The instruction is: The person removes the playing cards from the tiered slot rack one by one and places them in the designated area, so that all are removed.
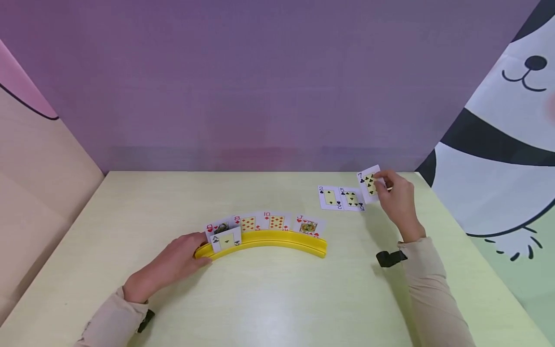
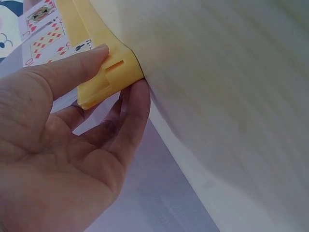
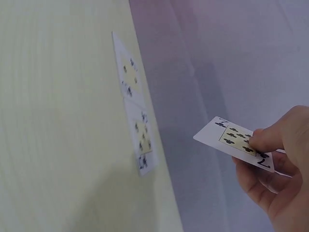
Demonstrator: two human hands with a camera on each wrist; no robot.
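My left hand grips the left end of a curved yellow card holder, thumb on the near side and fingers beyond. In the left wrist view the thumb presses the top of the holder's end. Red-suited cards stand in it, among them a ten of diamonds and a jack; an ace of clubs stands in front at the left. Raised at the far right, my right hand pinches a seven of clubs between thumb and fingers, tilted above the table.
A black two and a black five lie face up side by side near the back edge of the pale table, just left of the held card. A purple wall panel rises behind the table.
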